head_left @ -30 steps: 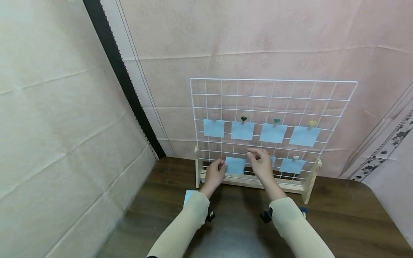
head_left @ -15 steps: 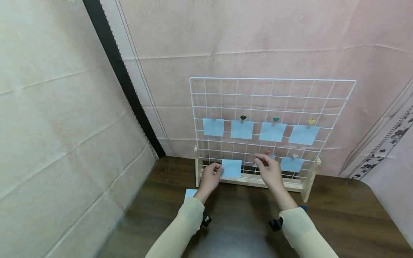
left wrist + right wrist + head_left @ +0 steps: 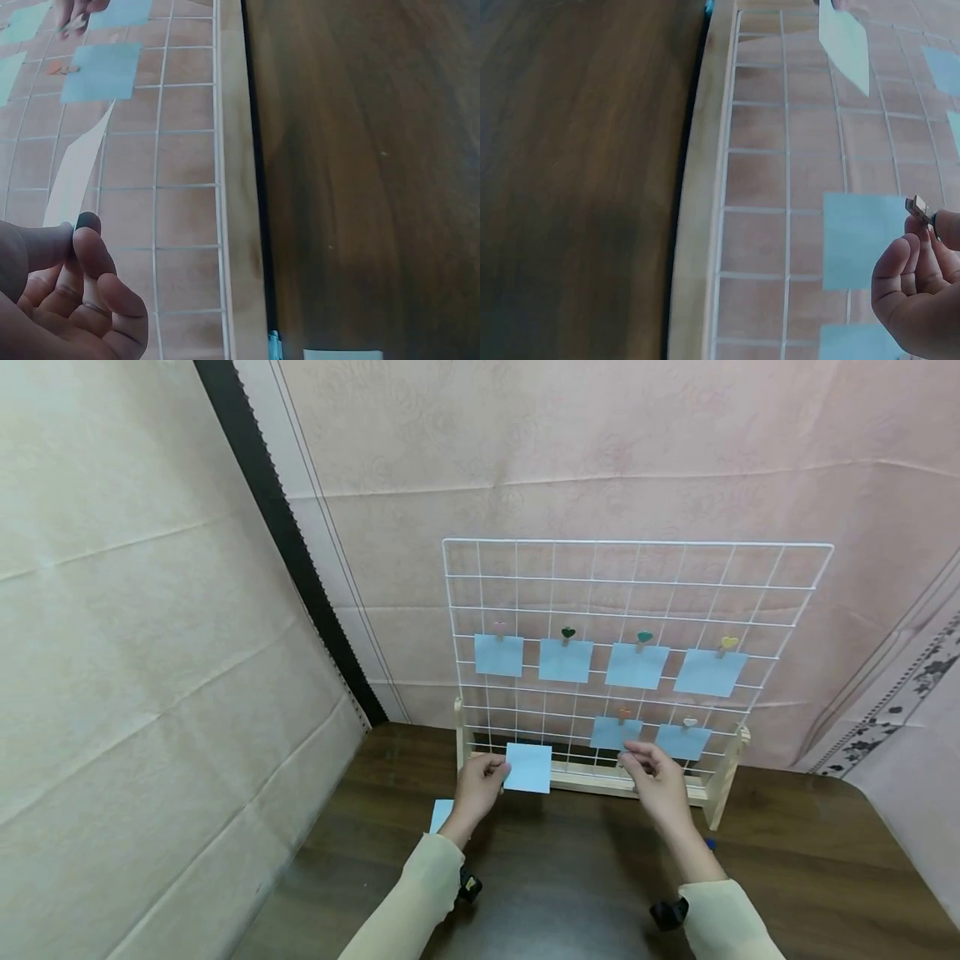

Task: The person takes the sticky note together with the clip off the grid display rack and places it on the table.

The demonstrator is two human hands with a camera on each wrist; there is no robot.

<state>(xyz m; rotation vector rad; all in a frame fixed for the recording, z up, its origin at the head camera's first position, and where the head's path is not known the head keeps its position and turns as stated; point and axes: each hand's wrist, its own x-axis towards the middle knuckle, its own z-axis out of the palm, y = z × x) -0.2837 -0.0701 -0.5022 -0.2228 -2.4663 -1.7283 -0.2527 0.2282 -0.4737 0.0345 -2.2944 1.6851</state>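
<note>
In the head view my left hand (image 3: 478,789) pinches a square sheet of blue paper (image 3: 528,768) by its left edge, in front of the lower part of a white wire grid (image 3: 637,542). The left wrist view shows the sheet (image 3: 73,176) nearly edge-on, between thumb and fingertips. My right hand (image 3: 662,789) is further right, near the lower hung sheets. Between its thumb and index finger is a small wooden clothespin (image 3: 916,206), best seen in the right wrist view. A blue sheet (image 3: 615,733) under an orange-topped clothespin hangs just behind that hand.
The grid stands in a wooden base (image 3: 585,783) on a brown table (image 3: 555,893). Several blue sheets hang above in a row, with heart-topped clothespins such as a yellow one (image 3: 728,643). Another blue sheet (image 3: 441,814) lies left of the base; a small blue item (image 3: 710,843) lies right.
Both hands have drawn back from the grid and moved apart. The left hand brought the blue sheet down and left; the right hand moved right and down with the clothespin.
</note>
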